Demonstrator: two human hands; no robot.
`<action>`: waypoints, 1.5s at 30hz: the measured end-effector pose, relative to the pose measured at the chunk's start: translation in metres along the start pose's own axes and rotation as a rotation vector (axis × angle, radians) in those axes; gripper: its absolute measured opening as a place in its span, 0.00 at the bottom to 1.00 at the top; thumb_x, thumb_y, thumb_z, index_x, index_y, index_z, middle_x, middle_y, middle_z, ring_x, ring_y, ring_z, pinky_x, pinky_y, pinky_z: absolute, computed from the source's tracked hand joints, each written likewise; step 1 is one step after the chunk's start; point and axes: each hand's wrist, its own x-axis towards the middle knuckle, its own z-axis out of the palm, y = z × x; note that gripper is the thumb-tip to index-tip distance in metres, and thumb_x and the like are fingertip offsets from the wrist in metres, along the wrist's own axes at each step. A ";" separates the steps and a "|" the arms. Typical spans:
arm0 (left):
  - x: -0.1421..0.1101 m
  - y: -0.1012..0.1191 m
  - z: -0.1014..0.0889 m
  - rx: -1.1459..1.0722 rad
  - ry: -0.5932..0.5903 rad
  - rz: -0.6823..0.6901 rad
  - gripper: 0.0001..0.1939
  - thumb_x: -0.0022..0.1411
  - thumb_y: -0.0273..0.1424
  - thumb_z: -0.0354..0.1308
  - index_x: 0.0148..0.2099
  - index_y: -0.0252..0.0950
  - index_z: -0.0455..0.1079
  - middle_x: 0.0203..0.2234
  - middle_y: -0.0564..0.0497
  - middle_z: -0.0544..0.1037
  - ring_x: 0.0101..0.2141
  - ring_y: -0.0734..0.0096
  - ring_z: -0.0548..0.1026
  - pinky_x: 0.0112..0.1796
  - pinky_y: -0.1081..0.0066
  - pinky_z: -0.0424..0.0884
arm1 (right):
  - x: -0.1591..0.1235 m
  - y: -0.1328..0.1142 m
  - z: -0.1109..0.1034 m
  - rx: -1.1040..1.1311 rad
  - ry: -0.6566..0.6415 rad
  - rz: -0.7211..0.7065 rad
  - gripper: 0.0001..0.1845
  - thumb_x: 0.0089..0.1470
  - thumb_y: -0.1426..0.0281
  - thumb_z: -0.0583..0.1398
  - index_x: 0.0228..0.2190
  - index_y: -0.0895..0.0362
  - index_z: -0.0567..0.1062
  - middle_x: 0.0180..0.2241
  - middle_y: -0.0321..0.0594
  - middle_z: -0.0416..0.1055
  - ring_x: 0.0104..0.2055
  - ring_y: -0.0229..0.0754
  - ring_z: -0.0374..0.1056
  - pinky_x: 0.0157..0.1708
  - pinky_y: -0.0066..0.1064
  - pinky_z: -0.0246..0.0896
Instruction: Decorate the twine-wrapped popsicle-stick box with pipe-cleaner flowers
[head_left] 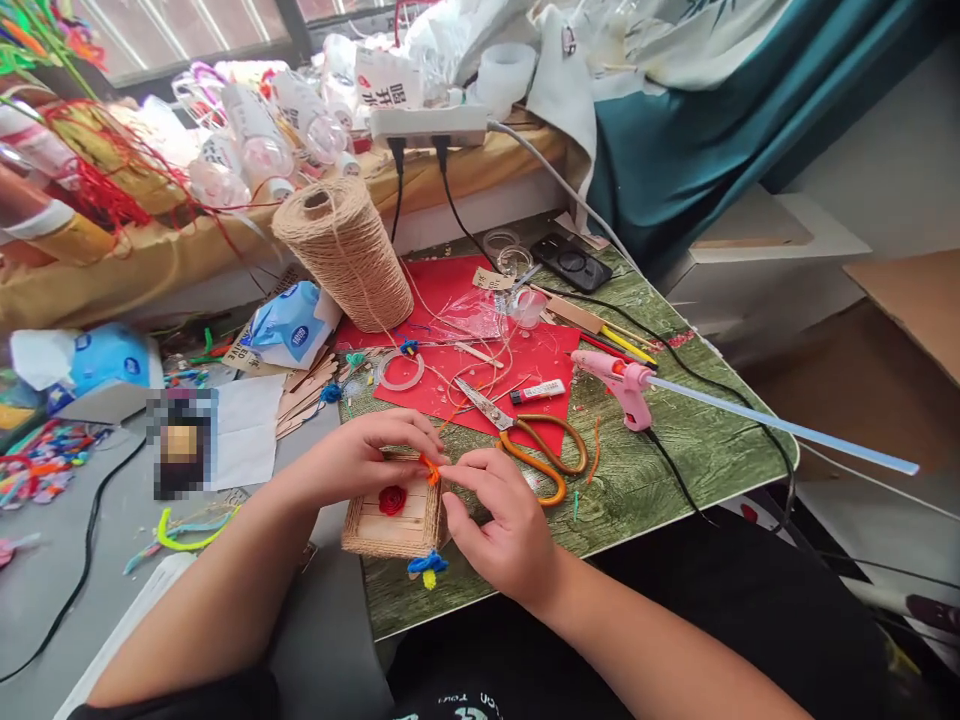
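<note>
Black clothing with white lettering (442, 660) lies nearest the camera. At the near edge of the green wood-grain desk (615, 490), the left hand (379, 455) grips a square, twine-edged wooden box (386, 546), apparently to steady it; the right hand (499, 520) sets its index finger against an orange fuzzy ornament (431, 472), its closure unconfirmed. Inside: red rosette (392, 500). Near corner: blue-and-yellow ornament (427, 565).

Strong daylight from window (195, 35), upper left, ahead of you. Glare heavy there; bottles (322, 135) along sill (172, 245) wash toward white, outlines lost. Green tabletop (705, 440) moderately lit, shadows soft. Your left hand (379, 455) and right hand (504, 518) reasonably crisp. Your black clothing (720, 590) sinks dark, little detail. Wide-angle stretch toward margins; cardboard (911, 300) at right edge soft. Pixelated block (184, 443) masks patch at left.
</note>
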 end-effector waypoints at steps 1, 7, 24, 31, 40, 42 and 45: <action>0.000 -0.001 -0.001 0.002 -0.005 -0.002 0.07 0.70 0.30 0.66 0.49 0.43 0.82 0.46 0.48 0.81 0.48 0.68 0.80 0.52 0.68 0.75 | -0.001 -0.001 -0.008 -0.009 0.009 -0.010 0.19 0.62 0.77 0.62 0.53 0.53 0.79 0.44 0.46 0.76 0.47 0.48 0.76 0.48 0.44 0.77; 0.002 -0.006 -0.005 0.018 -0.024 -0.087 0.02 0.69 0.32 0.67 0.42 0.40 0.80 0.45 0.49 0.79 0.46 0.69 0.79 0.51 0.68 0.74 | -0.011 0.012 -0.093 -0.252 0.250 -0.048 0.13 0.59 0.79 0.63 0.43 0.53 0.80 0.38 0.42 0.77 0.40 0.47 0.74 0.43 0.42 0.72; 0.007 -0.003 -0.004 -0.061 -0.001 -0.210 0.12 0.65 0.36 0.71 0.33 0.36 0.74 0.37 0.52 0.79 0.38 0.72 0.78 0.44 0.70 0.73 | 0.001 0.089 -0.178 -0.616 0.363 0.388 0.34 0.56 0.53 0.69 0.59 0.54 0.72 0.56 0.54 0.73 0.52 0.57 0.74 0.50 0.52 0.76; 0.008 -0.003 -0.006 -0.012 -0.033 -0.202 0.09 0.70 0.37 0.66 0.39 0.38 0.78 0.38 0.51 0.79 0.40 0.71 0.77 0.45 0.70 0.73 | 0.031 0.090 -0.180 -0.490 0.127 0.570 0.24 0.61 0.53 0.65 0.54 0.52 0.80 0.37 0.43 0.80 0.32 0.46 0.72 0.33 0.40 0.70; 0.007 -0.004 -0.008 0.044 -0.068 -0.177 0.13 0.74 0.40 0.60 0.42 0.37 0.77 0.41 0.48 0.79 0.42 0.67 0.77 0.48 0.68 0.72 | 0.041 0.095 -0.167 -0.580 0.073 0.414 0.19 0.61 0.63 0.62 0.51 0.54 0.81 0.48 0.47 0.80 0.50 0.57 0.76 0.53 0.49 0.70; 0.006 -0.005 -0.008 0.046 -0.073 -0.175 0.13 0.74 0.41 0.59 0.42 0.37 0.77 0.41 0.47 0.79 0.42 0.66 0.77 0.48 0.68 0.72 | 0.038 0.093 -0.167 -0.540 0.127 0.463 0.16 0.60 0.65 0.62 0.48 0.56 0.82 0.40 0.45 0.81 0.41 0.52 0.77 0.46 0.45 0.73; 0.006 -0.005 -0.008 0.034 -0.075 -0.167 0.12 0.74 0.40 0.60 0.43 0.37 0.77 0.41 0.47 0.79 0.43 0.66 0.77 0.49 0.68 0.72 | 0.032 0.080 -0.165 -0.439 0.188 0.481 0.14 0.58 0.67 0.64 0.45 0.57 0.83 0.30 0.40 0.80 0.29 0.45 0.74 0.34 0.39 0.74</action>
